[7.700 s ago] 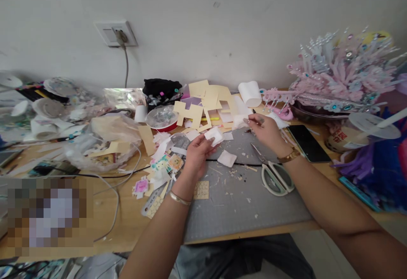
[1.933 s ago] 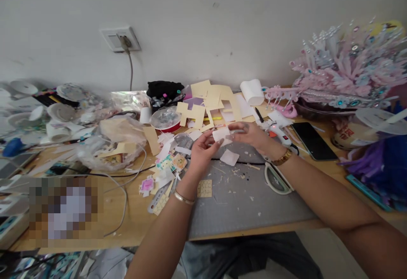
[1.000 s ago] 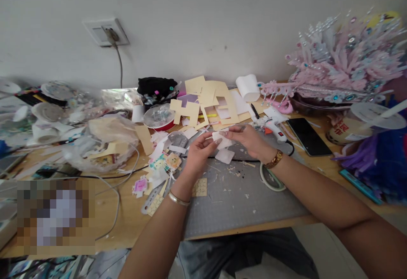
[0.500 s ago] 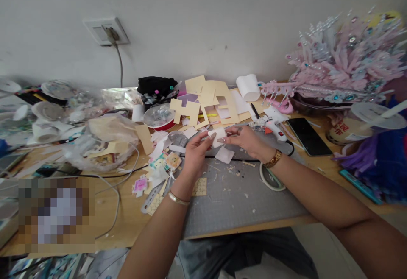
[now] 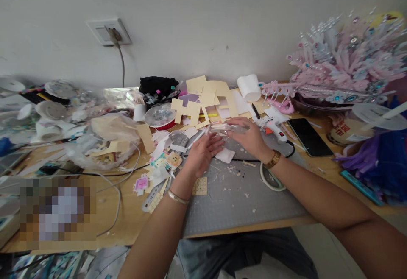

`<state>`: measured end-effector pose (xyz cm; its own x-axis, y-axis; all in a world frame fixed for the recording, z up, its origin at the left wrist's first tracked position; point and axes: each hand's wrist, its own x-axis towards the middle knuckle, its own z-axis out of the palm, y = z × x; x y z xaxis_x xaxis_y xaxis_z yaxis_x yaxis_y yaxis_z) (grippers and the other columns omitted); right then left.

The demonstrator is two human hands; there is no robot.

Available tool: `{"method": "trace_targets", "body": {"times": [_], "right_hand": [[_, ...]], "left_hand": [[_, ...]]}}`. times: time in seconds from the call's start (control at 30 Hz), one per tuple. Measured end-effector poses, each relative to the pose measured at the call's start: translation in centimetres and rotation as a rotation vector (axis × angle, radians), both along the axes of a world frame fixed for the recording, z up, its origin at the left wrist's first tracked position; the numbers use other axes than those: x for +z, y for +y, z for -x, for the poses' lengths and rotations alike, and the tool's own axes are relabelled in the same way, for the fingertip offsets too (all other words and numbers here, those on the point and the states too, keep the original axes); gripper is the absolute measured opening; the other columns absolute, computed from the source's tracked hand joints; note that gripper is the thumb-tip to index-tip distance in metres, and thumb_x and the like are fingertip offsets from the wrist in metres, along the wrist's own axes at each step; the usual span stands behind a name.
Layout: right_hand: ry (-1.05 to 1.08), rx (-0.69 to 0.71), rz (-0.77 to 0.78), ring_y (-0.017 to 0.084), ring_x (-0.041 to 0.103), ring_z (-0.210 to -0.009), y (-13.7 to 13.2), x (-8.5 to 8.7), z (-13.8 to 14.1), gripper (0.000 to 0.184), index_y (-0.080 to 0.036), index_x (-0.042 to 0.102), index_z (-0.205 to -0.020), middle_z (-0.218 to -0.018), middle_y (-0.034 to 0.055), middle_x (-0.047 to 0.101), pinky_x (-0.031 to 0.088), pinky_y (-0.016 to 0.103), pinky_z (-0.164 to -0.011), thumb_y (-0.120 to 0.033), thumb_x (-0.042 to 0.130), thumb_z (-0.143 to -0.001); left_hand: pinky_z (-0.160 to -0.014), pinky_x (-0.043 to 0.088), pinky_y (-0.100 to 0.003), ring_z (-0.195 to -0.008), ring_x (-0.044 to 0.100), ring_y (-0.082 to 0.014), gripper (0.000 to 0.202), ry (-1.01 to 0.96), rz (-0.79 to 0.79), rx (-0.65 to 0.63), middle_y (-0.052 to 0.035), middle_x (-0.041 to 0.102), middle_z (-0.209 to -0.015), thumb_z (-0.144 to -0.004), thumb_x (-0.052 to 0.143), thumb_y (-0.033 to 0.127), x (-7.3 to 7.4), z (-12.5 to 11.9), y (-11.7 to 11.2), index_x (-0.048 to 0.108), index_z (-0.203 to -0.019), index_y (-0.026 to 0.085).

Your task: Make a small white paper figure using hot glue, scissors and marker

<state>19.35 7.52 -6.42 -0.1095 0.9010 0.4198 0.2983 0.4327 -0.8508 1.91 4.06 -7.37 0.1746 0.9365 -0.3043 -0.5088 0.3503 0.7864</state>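
Over the grey cutting mat (image 5: 229, 211), my two hands are close together. My right hand (image 5: 249, 137), with a gold watch on the wrist, pinches a small white piece (image 5: 219, 129) between thumb and fingers; motion blurs its shape. Just left of it, my left hand (image 5: 202, 154) is open, palm turned up and fingers apart. A second small white square (image 5: 225, 155) lies on the mat below the fingers. Beyond the hands are cut cream card pieces (image 5: 211, 94), and a white glue gun (image 5: 276, 129) rests to the right.
A black phone (image 5: 309, 137), a lidded drink cup (image 5: 352, 128) and pink beaded headpieces (image 5: 346, 62) stand at the right. A plastic bag (image 5: 111, 132), cables and a red-rimmed bowl (image 5: 160, 117) are at the left. A tape roll (image 5: 271, 177) lies on the mat.
The left hand has let go of the white piece and opened, dropping slightly. The right hand has turned the piece flatter and raised it a little.
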Motion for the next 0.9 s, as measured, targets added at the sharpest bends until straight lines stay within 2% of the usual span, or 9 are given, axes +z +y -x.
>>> {"method": "trace_targets", "body": {"times": [0.1,0.17,0.23,0.3,0.4,0.63,0.77,0.83,0.9], "right_hand": [[-0.276,-0.028,-0.327,0.025,0.059,-0.107,-0.5,0.5,-0.2,0.013,-0.029,0.076,-0.091,-0.104,0.0039,0.074,0.043,0.046,-0.101,-0.021,0.069,-0.084],[-0.412,-0.022,-0.414,0.026,0.056,-0.106,-0.8,0.6,-0.1,0.018,-0.031,0.077,-0.093,-0.106,0.0025,0.074,0.042,0.047,-0.099,-0.018,0.067,-0.085],[-0.485,-0.011,-0.435,0.027,0.055,-0.107,-0.9,0.5,0.0,0.021,-0.032,0.077,-0.097,-0.108,0.0018,0.074,0.041,0.047,-0.097,-0.018,0.068,-0.085],[-0.504,0.0,-0.43,0.027,0.054,-0.107,-0.8,0.3,0.1,0.022,-0.031,0.077,-0.101,-0.11,0.0019,0.073,0.041,0.047,-0.097,-0.019,0.071,-0.084],[-0.49,0.014,-0.427,0.027,0.056,-0.106,-0.6,0.2,0.0,0.023,-0.03,0.077,-0.102,-0.109,0.0025,0.074,0.042,0.047,-0.097,-0.024,0.077,-0.08],[-0.392,0.093,-0.436,0.024,0.057,-0.102,-0.4,0.0,-0.1,0.006,-0.032,0.079,-0.087,-0.099,0.0015,0.075,0.043,0.046,-0.095,-0.03,0.073,-0.086],[-0.203,0.144,-0.345,0.023,0.06,-0.099,-0.4,0.0,0.2,0.013,-0.031,0.078,-0.079,-0.095,0.0024,0.075,0.047,0.044,-0.092,-0.034,0.069,-0.088],[-0.076,0.098,-0.273,0.022,0.062,-0.096,-0.3,0.2,0.1,0.013,-0.03,0.077,-0.078,-0.092,0.003,0.075,0.049,0.042,-0.091,-0.036,0.069,-0.087],[0.03,-0.03,-0.143,0.023,0.065,-0.091,0.3,0.4,-0.3,0.016,-0.027,0.075,-0.077,-0.087,0.0036,0.074,0.05,0.041,-0.088,-0.04,0.07,-0.085]], "left_hand": [[-0.092,0.053,-0.04,-0.098,0.07,-0.0274,0.065,-0.132,0.074,-0.14,-0.0211,0.072,-0.105,-0.085,0.053,0.07,0.7,-0.1,-0.2,0.068,-0.101,0.01],[-0.097,0.052,-0.041,-0.098,0.071,-0.0267,0.061,-0.208,0.063,-0.159,-0.0195,0.073,-0.103,-0.09,0.049,0.066,1.0,-0.1,-0.3,0.068,-0.105,0.01],[-0.101,0.05,-0.041,-0.094,0.072,-0.0237,0.044,-0.25,0.053,-0.129,-0.0148,0.074,-0.098,-0.094,0.052,0.052,1.1,-0.2,-0.3,0.067,-0.107,0.013],[-0.102,0.05,-0.04,-0.088,0.072,-0.0207,0.028,-0.256,0.068,-0.091,-0.0115,0.075,-0.091,-0.096,0.052,0.036,1.0,-0.2,-0.3,0.067,-0.104,0.014],[-0.102,0.051,-0.04,-0.083,0.073,-0.019,0.023,-0.242,0.082,-0.057,-0.0102,0.075,-0.09,-0.097,0.047,0.025,0.9,-0.1,-0.1,0.067,-0.103,0.013],[-0.1,0.053,-0.042,-0.082,0.074,-0.0205,0.027,-0.238,0.09,-0.073,-0.0106,0.076,-0.092,-0.098,0.042,0.025,1.1,0.0,0.0,0.065,-0.105,0.012],[-0.101,0.052,-0.044,-0.085,0.074,-0.0223,0.029,-0.236,0.101,-0.093,-0.013,0.076,-0.092,-0.098,0.043,0.027,1.0,0.1,0.0,0.066,-0.106,0.011],[-0.101,0.052,-0.044,-0.091,0.074,-0.0241,0.028,-0.23,0.09,-0.092,-0.0145,0.076,-0.097,-0.097,0.045,0.029,1.0,0.2,0.0,0.066,-0.107,0.012],[-0.101,0.052,-0.044,-0.096,0.073,-0.026,0.028,-0.217,0.068,-0.099,-0.0165,0.075,-0.104,-0.095,0.05,0.031,0.9,0.4,0.0,0.066,-0.108,0.012]]}}
